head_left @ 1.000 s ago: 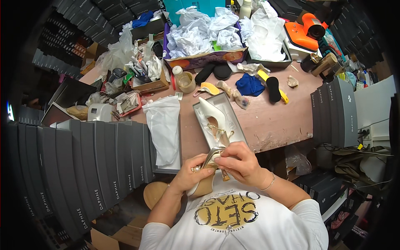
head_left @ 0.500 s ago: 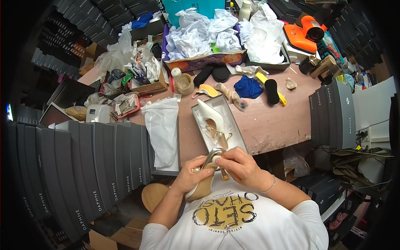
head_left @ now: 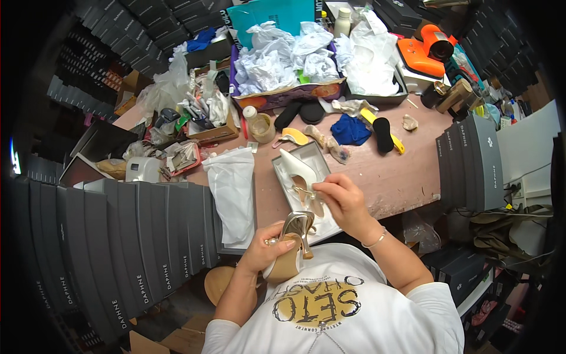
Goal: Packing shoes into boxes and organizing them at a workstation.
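Note:
My left hand (head_left: 265, 245) grips a high-heeled shoe (head_left: 299, 224) with its shiny metallic heel end up, close to my shirt; the beige sole side shows below my thumb. Beyond it, a white pointed shoe (head_left: 299, 167) with a thin gold strap lies in an open grey shoebox (head_left: 325, 160). Over the box's right side, my right hand (head_left: 344, 200) has thumb and forefinger pinched together beside the strap and a small pearl-like bead. Whether it holds the strap or a small thing is hidden.
White wrapping paper (head_left: 231, 194) covers another box at left. Rows of grey shoeboxes (head_left: 159, 230) flank me, with more boxes (head_left: 471, 159) at right. Behind stand a jar (head_left: 259, 125), a blue cloth (head_left: 351, 130), a yellow-handled brush (head_left: 384, 133) and a carton (head_left: 289, 94) of crumpled paper.
My right hand has left the heel of the held shoe and moved up and away to the white shoe's strap. My left hand keeps its grip, the heel now more exposed.

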Demonstrator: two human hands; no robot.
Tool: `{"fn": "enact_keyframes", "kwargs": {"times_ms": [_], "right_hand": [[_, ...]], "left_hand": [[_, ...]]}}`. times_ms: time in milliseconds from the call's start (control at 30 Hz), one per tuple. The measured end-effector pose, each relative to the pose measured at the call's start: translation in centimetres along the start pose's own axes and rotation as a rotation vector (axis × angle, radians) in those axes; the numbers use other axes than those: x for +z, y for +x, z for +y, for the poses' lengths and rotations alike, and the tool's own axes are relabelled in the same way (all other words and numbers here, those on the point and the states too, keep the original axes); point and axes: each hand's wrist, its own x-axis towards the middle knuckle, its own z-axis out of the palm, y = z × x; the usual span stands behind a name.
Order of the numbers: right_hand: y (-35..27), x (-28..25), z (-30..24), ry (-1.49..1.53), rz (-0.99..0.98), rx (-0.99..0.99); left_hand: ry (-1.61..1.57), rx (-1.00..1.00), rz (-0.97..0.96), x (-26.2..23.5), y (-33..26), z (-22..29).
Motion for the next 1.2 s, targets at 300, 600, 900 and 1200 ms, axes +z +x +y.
{"fn": "enact_keyframes", "kwargs": {"times_ms": [300, 600, 900, 1200], "right_hand": [[-0.6, 0.2, -1.6, 0.251, 0.01, 0.282], [1.4, 3.6, -3.9, -0.004, -0.093, -0.356], [-0.5, 5.2, 5.5, 0.2, -0.198, 0.356], [13.5, 18.6, 9.6, -0.219, -0.197, -0.211]], "left_hand": [[-0.59, 0.121, -0.02, -3.2, 0.7, -2.7], [-0.777, 0.113, 0.013, -2.8, 1.0, -3.6], [-0.553, 0.141, 0.308, -5.1, -2.7, -3.3], [0.656, 0.143, 0.123, -6.8, -3.7, -1.4]]}}
